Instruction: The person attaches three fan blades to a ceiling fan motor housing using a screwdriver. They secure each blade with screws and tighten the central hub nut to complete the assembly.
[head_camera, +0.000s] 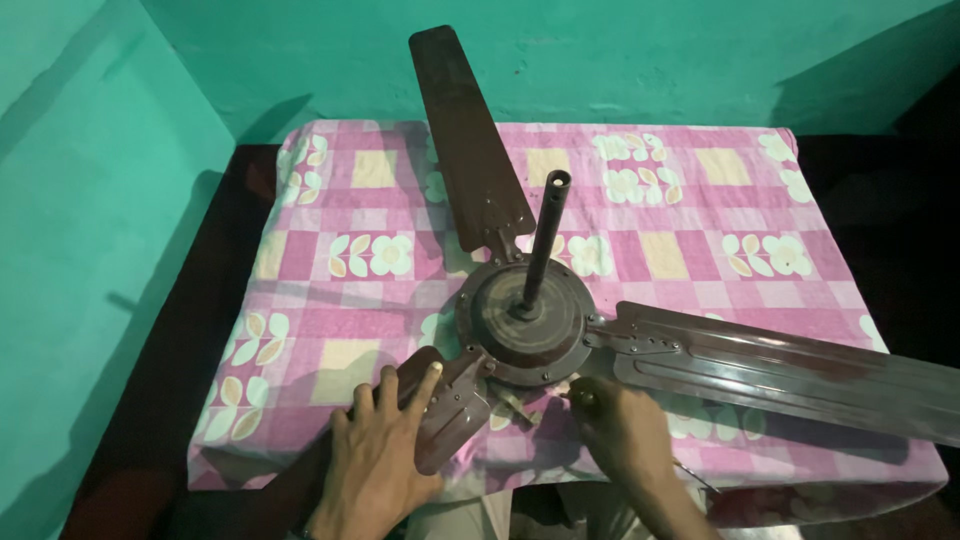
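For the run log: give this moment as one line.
left hand flat on near fan blade | right hand at motor hub edge, held item unclear | ceiling fan on pink cloth

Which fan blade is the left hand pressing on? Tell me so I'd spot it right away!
A brown ceiling fan lies on the pink flowered cloth. From its round middle, three blades stick out. The near blade points toward the person, under the left hand; the other two are bare, one pointing at the green wall, one to the right.
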